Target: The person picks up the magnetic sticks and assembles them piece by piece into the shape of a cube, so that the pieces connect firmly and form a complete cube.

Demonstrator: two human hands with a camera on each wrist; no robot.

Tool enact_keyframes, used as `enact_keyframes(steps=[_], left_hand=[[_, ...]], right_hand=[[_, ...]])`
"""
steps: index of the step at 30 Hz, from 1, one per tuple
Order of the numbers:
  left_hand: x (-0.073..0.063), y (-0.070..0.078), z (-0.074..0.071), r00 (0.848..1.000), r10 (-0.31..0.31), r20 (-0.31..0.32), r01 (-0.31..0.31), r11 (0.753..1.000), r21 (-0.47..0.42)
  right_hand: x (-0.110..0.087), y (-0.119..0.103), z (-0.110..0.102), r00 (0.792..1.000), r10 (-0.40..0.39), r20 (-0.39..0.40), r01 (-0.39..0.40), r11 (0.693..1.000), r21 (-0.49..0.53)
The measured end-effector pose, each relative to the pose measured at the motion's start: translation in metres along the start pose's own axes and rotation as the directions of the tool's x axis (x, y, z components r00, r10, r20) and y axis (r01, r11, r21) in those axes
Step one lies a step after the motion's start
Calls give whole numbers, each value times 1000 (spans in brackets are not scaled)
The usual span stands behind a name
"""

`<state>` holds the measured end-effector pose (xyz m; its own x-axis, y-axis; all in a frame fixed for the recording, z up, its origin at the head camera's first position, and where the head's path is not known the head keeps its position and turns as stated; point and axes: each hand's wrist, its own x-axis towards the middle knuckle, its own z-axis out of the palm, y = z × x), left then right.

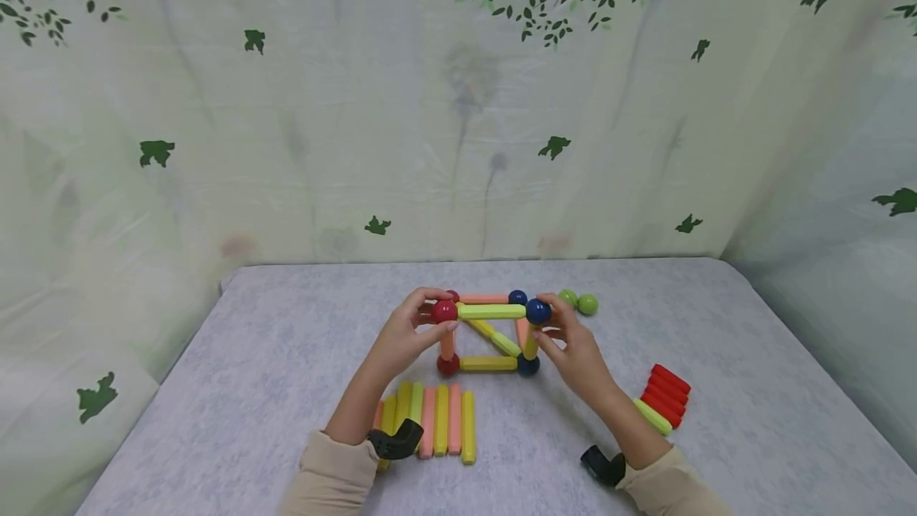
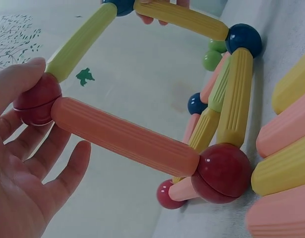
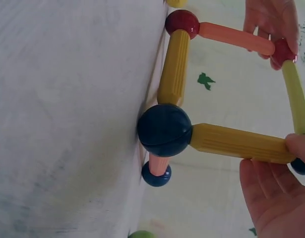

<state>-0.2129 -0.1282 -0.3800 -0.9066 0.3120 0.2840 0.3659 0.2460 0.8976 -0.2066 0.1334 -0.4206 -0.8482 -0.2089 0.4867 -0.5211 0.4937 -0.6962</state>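
Note:
Both hands are at a frame of coloured rods and balls standing upright on the table. My left hand [image 1: 401, 341] pinches its upper left red ball [image 1: 444, 311], thumb against fingers. My right hand [image 1: 579, 353] grips the yellow upright rod [image 3: 236, 142] just below the upper blue ball [image 1: 538, 310]. A light green rod [image 1: 491, 311] joins these two balls. Below are a salmon upright rod [image 2: 127, 136], a lower red ball [image 2: 224, 172], a yellow bottom rod [image 1: 488, 364] and a lower blue ball [image 3: 164, 130]. Behind, a salmon rod [image 1: 483, 299] runs between two more balls, with a slanting rod [image 1: 481, 330] in between.
Several yellow, salmon and light green rods [image 1: 441, 420] lie in a row by the left forearm, partly hidden by it. To the right lie several red rods [image 1: 666, 395] and a light green rod [image 1: 653, 416]. Green balls [image 1: 587, 304] sit behind the right hand.

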Motion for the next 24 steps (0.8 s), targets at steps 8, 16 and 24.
enact_keyframes(steps=[8,16,24], left_hand=[[-2,10,2,1000,24,-11,-24,999,30],[-13,-16,-15,1000,19,-16,-16,987,158],[-71,-30,-50,973,-223,-55,227,903,365]], right_hand=[[0,-1,-5,1000,22,19,-21,1000,-17],[-13,-7,-36,999,35,8,-35,998,-56],[-57,0,-79,990,118,81,-98,972,-214]])
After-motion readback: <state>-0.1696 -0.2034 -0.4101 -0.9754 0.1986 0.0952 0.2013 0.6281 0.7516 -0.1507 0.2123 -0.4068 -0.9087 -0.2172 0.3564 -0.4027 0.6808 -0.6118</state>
